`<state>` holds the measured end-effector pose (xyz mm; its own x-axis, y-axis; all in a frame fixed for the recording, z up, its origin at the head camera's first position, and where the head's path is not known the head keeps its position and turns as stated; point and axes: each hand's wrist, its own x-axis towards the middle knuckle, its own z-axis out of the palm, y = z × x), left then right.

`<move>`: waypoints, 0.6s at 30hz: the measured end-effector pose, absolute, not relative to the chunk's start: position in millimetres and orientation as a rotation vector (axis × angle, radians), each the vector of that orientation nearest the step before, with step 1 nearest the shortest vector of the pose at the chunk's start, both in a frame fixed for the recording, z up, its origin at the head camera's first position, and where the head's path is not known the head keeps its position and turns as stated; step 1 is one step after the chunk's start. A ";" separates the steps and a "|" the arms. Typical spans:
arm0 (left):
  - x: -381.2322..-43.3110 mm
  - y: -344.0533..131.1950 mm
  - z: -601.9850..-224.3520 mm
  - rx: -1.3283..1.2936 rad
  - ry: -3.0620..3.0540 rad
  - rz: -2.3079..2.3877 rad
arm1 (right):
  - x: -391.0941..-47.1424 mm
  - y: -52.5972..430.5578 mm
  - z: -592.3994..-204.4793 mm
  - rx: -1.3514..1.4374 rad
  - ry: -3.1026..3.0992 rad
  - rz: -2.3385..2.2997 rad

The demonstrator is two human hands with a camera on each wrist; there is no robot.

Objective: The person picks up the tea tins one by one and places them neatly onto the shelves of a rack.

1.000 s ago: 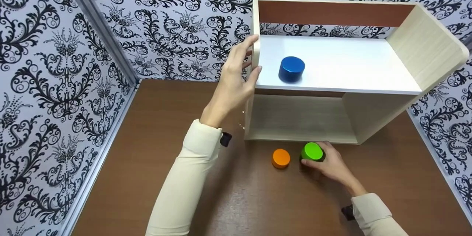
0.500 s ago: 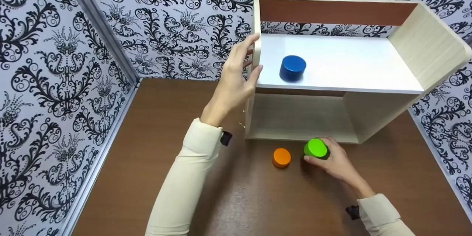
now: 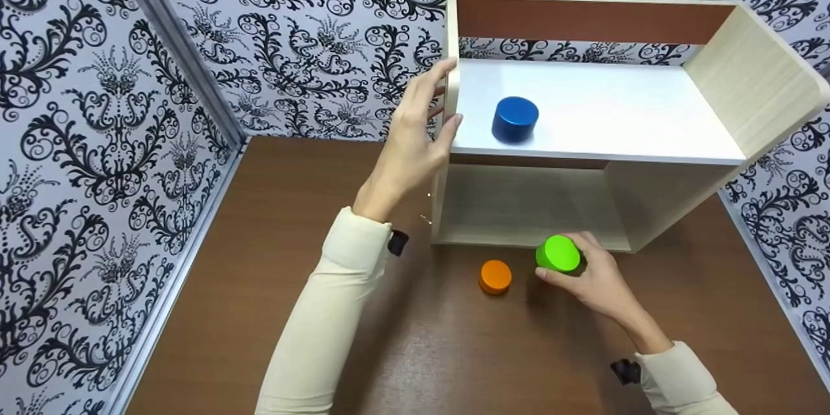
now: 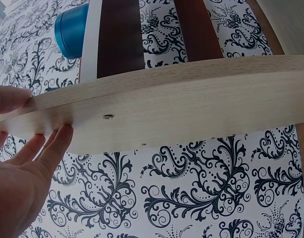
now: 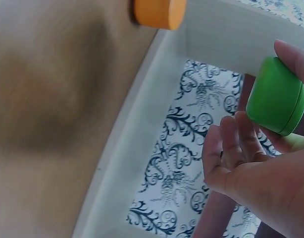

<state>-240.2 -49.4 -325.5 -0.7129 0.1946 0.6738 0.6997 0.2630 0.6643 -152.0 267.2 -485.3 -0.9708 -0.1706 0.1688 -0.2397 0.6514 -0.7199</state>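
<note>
My right hand [image 3: 600, 282] pinches a round green lidded container [image 3: 559, 253] between thumb and fingers, held above the table just before the shelf's lower front edge. In the right wrist view, a lid seam shows on the green container [image 5: 276, 96], and the other fingers spread beside it. My left hand [image 3: 412, 136] grips the left side panel [image 3: 451, 87] of a pale wooden shelf unit, thumb at its front edge. Fingertips [image 4: 63, 136] press the panel's outer face in the left wrist view. A blue round container [image 3: 515, 120] stands on the white upper shelf [image 3: 622, 110], near its left end.
An orange round container [image 3: 495, 277] stands on the brown table [image 3: 292, 259], left of the green one. The shelf's right side panel [image 3: 755, 71] leans outward in view. Patterned walls [image 3: 311, 45] rise behind and at the left. The lower compartment [image 3: 525, 204] has an open front.
My right hand has lifted the green container off the table and moved it slightly right and toward the shelf. The left hand, blue container and orange container stay in place.
</note>
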 end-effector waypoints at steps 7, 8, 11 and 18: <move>-240.0 -49.6 -325.4 -0.803 -2.085 -1.454 | -145.1 260.2 -471.5 0.381 -2.731 1.242; -239.9 -49.6 -325.4 -0.803 -2.085 -1.452 | -144.1 259.3 -469.2 0.386 -2.724 1.241; -239.9 -49.7 -325.3 -0.808 -2.086 -1.449 | -141.2 257.0 -461.8 0.399 -2.708 1.242; -239.9 -50.2 -325.2 -0.804 -2.092 -1.440 | -135.7 251.6 -444.0 0.413 -2.669 1.251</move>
